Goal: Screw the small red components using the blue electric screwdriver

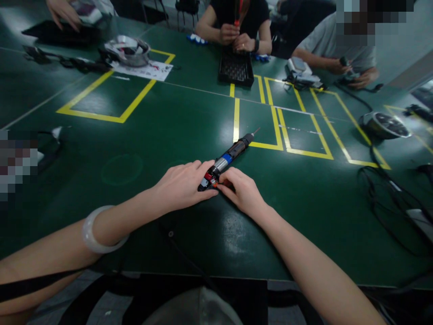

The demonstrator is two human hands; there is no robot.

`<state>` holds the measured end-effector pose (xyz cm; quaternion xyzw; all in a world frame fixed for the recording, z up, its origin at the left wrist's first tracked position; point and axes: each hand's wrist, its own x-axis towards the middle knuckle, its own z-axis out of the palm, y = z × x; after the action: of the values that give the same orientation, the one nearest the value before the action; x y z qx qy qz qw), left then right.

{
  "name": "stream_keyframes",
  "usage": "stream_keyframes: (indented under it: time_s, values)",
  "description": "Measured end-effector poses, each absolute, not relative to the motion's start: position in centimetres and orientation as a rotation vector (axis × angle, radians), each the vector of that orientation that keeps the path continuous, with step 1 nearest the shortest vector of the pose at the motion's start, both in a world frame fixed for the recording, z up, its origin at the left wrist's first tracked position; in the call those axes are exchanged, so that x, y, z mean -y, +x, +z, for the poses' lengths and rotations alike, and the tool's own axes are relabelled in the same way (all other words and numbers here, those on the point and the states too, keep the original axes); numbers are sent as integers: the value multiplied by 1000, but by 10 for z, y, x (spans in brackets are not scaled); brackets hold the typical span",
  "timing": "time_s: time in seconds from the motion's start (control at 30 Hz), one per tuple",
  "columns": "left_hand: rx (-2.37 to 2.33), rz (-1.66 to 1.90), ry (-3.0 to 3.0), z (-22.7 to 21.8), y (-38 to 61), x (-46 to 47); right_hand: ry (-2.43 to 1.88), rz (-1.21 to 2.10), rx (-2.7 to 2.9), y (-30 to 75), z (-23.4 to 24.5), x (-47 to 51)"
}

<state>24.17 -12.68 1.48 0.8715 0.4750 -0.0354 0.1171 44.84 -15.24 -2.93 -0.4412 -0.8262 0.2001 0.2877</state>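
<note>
Left hand (184, 183) hid part of the screwdriver (228, 157); orange piece (215, 184) by right hand (244, 192) was too small to identify.

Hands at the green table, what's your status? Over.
Left hand holding screwdriver, hiding part of its near end. Right hand at small orange part. Tip pointing away.

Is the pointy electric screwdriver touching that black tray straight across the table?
Apart. The head view plainly shows green tabletop and yellow tape between the electric screwdriver and the black tray.
</note>
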Motion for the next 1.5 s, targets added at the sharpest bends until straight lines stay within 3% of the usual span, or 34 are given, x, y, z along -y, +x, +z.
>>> stream_keyframes:
  time_s: [0.63,1.13,1.33,1.5]
  values:
    - [-1633,-111,2585,19,228,108,-1206,691,2131,463,-26,153]
    - [-2305,-209,2031,8,81,2,-1172,777,2017,466,-29,151]
    - [-2466,-127,1933,6,56,7,-1168,761,2028,466,-28,152]
    - [-2451,162,2267,5,66,16,-1172,756,2030,466,-28,152]
